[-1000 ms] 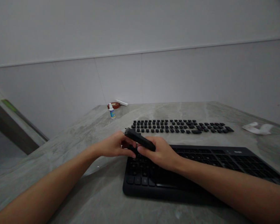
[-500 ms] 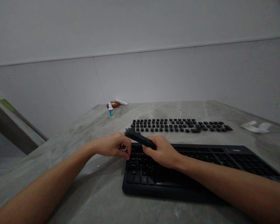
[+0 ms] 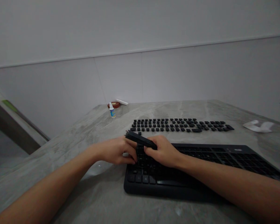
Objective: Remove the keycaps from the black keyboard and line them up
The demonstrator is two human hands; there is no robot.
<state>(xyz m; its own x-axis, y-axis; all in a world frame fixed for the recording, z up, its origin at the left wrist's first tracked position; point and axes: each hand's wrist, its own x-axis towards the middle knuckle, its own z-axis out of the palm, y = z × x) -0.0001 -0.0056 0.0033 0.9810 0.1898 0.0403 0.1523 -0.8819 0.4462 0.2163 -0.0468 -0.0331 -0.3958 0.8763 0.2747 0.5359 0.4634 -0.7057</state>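
Note:
A black keyboard (image 3: 200, 168) lies on the grey stone table (image 3: 95, 193) in front of me. My right hand (image 3: 162, 152) is closed round a slim black tool (image 3: 140, 140) that slants up to the left over the keyboard's left end. My left hand (image 3: 118, 151) rests at the keyboard's left edge, its fingers curled down onto the keys and pinched; anything in them is hidden. Rows of loose black keycaps (image 3: 180, 125) are laid out on the table behind the keyboard.
A small white bottle (image 3: 111, 111) with a blue label, a brown round thing (image 3: 115, 105) and a white flat piece (image 3: 121, 102) sit at the table's far left corner. A crumpled white cloth (image 3: 258, 126) lies at the right. Tiled walls stand behind the table.
My left hand has slid right, from beside the keyboard onto its left keys under the tool. My right hand and the tool have shifted slightly lower.

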